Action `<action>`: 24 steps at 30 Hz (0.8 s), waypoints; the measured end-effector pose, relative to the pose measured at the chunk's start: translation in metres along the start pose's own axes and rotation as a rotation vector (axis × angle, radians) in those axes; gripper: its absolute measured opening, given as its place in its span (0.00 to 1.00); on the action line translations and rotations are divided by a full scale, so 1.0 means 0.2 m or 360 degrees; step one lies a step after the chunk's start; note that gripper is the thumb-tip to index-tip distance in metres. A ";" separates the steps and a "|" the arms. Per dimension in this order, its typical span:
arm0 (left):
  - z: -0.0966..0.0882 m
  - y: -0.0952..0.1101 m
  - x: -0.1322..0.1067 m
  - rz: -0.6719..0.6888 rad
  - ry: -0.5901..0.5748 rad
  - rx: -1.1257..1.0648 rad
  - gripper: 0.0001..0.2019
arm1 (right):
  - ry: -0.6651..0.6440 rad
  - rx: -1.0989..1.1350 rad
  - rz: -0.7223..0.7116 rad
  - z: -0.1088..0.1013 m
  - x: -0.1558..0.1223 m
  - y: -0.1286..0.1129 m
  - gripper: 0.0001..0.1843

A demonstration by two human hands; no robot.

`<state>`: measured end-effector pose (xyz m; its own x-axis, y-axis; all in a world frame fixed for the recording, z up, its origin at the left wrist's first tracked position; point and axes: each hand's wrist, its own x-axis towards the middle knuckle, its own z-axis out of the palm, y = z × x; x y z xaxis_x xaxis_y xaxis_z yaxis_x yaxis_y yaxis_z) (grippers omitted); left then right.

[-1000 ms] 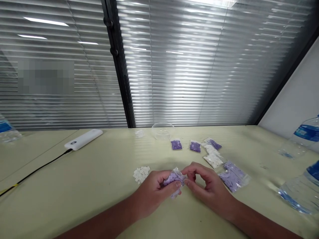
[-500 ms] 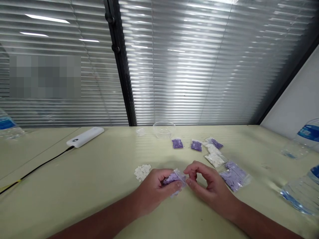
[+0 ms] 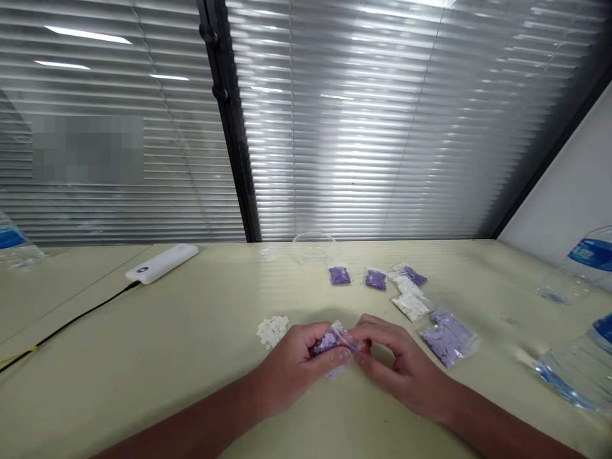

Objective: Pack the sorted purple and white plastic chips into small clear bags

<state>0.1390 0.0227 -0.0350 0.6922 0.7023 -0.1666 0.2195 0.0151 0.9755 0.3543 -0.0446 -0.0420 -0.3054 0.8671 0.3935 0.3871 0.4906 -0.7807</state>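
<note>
Bag of lilac pieces [image 3: 326, 343] is clasped over the table [image 3: 167, 350] by the left hand [image 3: 291, 364], its edge exposed so it can be reached and, apparently, pinched by the right hand [image 3: 400, 357].

Blinds [image 3: 344, 166] behind reflecting glass [image 3: 88, 35] suggest an office.

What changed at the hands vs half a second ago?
The right hand moved slightly left, its fingertips now at the edge of the purple-filled bag; pinch unclear. The left hand still holds that bag. The white pile stayed put.
</note>
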 end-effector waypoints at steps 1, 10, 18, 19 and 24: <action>0.00 0.00 0.00 -0.0002 0.0007 0.0002 0.21 | 0.0038 0.0002 0.0012 0.00 0.00 0.00 0.12; 0.00 0.00 0.01 -0.0023 0.0044 0.0048 0.22 | 0.0201 -0.0326 -0.0050 -0.02 -0.01 -0.01 0.08; 0.00 0.01 0.00 0.0042 -0.0014 0.0080 0.18 | 0.0093 -0.0250 -0.0008 0.00 -0.01 -0.01 0.10; 0.00 0.01 0.00 0.0052 0.0000 0.0103 0.18 | 0.0107 -0.0282 -0.0012 -0.01 0.00 -0.01 0.09; 0.00 0.02 0.00 0.0078 0.0078 0.0138 0.21 | 0.0103 -0.0401 -0.0124 -0.02 0.01 -0.04 0.08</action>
<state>0.1398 0.0237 -0.0320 0.6696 0.7346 -0.1096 0.2461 -0.0801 0.9659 0.3547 -0.0459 -0.0326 -0.2897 0.8255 0.4844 0.5712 0.5552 -0.6046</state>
